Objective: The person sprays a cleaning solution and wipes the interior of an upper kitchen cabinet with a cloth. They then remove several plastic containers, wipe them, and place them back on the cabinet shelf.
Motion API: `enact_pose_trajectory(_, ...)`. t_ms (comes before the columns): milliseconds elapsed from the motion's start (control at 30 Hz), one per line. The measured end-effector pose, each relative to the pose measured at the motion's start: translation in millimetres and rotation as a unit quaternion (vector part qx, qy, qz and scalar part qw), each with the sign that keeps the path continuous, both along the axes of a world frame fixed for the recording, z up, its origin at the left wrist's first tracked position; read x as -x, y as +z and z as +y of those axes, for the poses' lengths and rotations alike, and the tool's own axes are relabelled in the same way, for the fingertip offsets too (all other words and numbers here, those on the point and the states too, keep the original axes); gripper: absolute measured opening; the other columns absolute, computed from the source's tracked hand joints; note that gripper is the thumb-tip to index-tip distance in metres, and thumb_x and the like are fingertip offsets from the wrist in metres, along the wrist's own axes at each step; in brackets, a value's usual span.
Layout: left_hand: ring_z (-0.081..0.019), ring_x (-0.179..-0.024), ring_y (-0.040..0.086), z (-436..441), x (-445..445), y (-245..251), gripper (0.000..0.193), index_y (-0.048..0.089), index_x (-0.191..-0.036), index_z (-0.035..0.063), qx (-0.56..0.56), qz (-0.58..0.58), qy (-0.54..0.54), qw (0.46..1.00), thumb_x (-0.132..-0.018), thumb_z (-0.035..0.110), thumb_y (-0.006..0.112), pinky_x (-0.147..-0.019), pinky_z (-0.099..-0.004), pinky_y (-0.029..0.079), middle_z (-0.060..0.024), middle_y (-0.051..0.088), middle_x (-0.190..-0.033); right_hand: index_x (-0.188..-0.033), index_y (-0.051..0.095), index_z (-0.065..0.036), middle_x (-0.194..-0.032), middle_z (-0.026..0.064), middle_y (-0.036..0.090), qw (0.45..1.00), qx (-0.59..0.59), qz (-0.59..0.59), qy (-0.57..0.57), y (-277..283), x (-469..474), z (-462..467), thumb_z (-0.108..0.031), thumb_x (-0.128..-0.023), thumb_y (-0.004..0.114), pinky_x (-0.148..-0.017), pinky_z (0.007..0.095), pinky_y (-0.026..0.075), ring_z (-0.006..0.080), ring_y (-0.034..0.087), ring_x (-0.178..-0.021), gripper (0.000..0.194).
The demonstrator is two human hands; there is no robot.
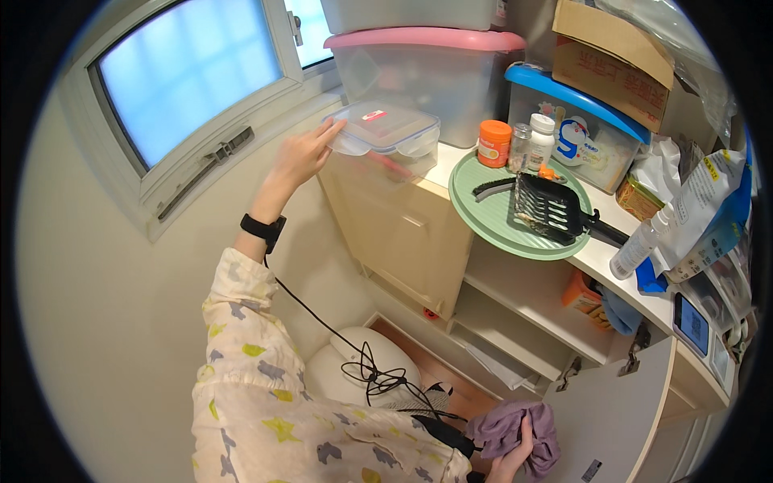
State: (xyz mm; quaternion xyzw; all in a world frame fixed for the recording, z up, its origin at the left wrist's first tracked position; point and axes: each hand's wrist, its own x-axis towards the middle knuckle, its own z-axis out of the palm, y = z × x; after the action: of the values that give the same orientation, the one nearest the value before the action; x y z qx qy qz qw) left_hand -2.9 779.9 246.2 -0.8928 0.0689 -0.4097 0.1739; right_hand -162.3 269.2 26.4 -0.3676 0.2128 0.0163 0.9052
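Observation:
My left hand (305,151) is at the left corner of a clear plastic food container (395,136) with a clip-on lid. Its fingers lie over the lid's edge, and the thumb is hidden. The container is at the left end of the white cabinet top (442,163), overlapping its front edge in view; something reddish shows through its wall. Low at the right, my right hand (513,453) holds a bunched purple cloth (492,425) in front of an open cabinet door (604,410).
A green round tray (477,211) carries a black slotted scoop (549,208), a brush and several bottles. Behind stand storage boxes with pink (423,38) and blue (574,96) lids. A spray bottle (640,241) and phone (691,323) lie rightward. Black cable (371,377) hangs below.

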Motion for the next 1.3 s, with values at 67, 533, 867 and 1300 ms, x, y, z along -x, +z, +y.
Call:
enact_pose_trajectory(67, -0.022, -0.066, 0.06, -1.6, 0.8, 0.1, 0.055, 0.047, -0.122, 0.0236, -0.017, -0.005, 0.04, 0.999, -0.071, 0.008, 0.059, -0.052, -0.032, 0.048, -0.0091, 0.059, -0.107, -0.105, 0.052, 0.002, -0.097, 0.0096, 0.057, 1.0, -0.003, 0.009, 0.005, 2.0, -0.9, 2.0, -0.014, -0.084, 0.052, -0.08, 0.0325, 0.043, 0.021, 0.055, -0.089, 0.027)
enact_pose_trajectory(533, -0.0324, -0.117, 0.038, -12.7, -14.7, 16.9, 0.045, 0.055, -0.116, 0.0151, -0.015, 0.036, 0.126, 0.991, -0.073, 0.007, 0.054, -0.093, -0.0381, 0.036, -0.0195, 0.049, -0.118, -0.103, 0.053, 0.001, -0.096, 0.009, 0.057, 1.0, 0.003, 0.003, 0.029, 7.4, 8.1, 4.8, -0.015, -0.084, 0.052, -0.078, 0.0314, 0.043, 0.0199, 0.056, -0.086, 0.025)
enact_pose_trajectory(867, -0.0306, -0.13, 0.023, -68.6, -49.6, 49.9, 0.049, 0.037, -0.132, 0.0264, 0.212, 0.218, -0.076, 0.95, -0.088, 0.048, 0.034, -0.103, -0.0498, 0.013, -0.0105, 0.027, -0.141, -0.106, 0.052, 0.001, -0.098, 0.009, 0.057, 1.0, -0.008, 0.008, 0.017, 4.5, 12.5, 0.1, -0.015, -0.083, 0.053, -0.079, 0.0318, 0.043, 0.0205, 0.056, -0.088, 0.028)
enact_pose_trajectory(1300, -0.0273, -0.126, 0.03, -77.0, -67.5, 25.7, 0.048, 0.044, -0.128, 0.0206, 0.238, 0.217, -0.052, 0.945, -0.089, 0.047, 0.032, -0.103, -0.0432, 0.019, -0.0136, 0.039, -0.132, -0.105, 0.053, 0.001, -0.099, 0.009, 0.058, 0.998, -0.054, -0.015, -0.011, -0.9, 12.2, -11.0, -0.014, -0.083, 0.053, -0.08, 0.0318, 0.043, 0.0203, 0.056, -0.089, 0.027)
